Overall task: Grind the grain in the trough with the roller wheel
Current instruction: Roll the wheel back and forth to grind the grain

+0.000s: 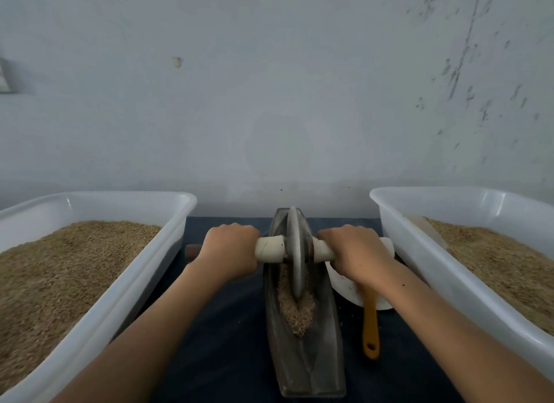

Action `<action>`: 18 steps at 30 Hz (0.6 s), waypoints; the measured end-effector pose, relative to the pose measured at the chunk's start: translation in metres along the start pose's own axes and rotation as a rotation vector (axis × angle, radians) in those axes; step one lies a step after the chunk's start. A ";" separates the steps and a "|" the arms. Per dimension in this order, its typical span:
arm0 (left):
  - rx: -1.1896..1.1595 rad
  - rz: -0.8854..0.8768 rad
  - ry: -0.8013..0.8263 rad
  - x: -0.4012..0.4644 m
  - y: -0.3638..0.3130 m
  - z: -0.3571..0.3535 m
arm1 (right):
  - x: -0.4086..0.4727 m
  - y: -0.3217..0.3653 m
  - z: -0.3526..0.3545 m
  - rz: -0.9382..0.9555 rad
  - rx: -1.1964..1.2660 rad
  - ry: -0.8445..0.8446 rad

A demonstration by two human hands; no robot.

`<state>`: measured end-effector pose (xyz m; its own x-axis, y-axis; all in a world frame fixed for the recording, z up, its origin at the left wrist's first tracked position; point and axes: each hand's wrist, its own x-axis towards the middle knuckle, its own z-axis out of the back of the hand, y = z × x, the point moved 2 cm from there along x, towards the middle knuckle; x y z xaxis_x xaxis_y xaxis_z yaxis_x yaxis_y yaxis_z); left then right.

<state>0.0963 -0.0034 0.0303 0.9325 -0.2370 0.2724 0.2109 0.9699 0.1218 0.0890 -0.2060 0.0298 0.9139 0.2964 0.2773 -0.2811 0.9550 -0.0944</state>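
Observation:
A long dark metal trough (322,351) lies lengthwise on the dark cloth in front of me. A thin grey roller wheel (295,249) stands upright in it, toward its far half. Brown grain (298,311) lies in the groove just in front of the wheel. A pale wrapped axle handle (269,249) sticks out of both sides of the wheel. My left hand (229,249) grips the left end of the handle, fingers curled over it. My right hand (353,252) grips the right end the same way.
A white plastic tub (168,252) full of brown grain stands at the left, another white tub (419,252) with grain at the right. A white bowl (344,285) with a yellow-handled tool (370,327) sits between trough and right tub. A pale wall rises close behind.

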 end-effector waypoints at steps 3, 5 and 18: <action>0.030 -0.032 -0.293 -0.003 -0.004 -0.006 | -0.002 -0.001 -0.012 -0.006 0.017 -0.222; 0.013 -0.040 -0.353 -0.004 -0.003 -0.010 | -0.003 -0.001 -0.017 -0.004 0.011 -0.292; -0.103 -0.011 0.302 0.002 0.004 -0.002 | -0.002 0.002 0.010 0.062 -0.036 0.207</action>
<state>0.0996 0.0001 0.0299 0.9716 -0.2352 -0.0257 0.2358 0.9716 0.0220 0.0834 -0.2049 0.0390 0.9370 0.3426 0.0683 -0.3310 0.9331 -0.1403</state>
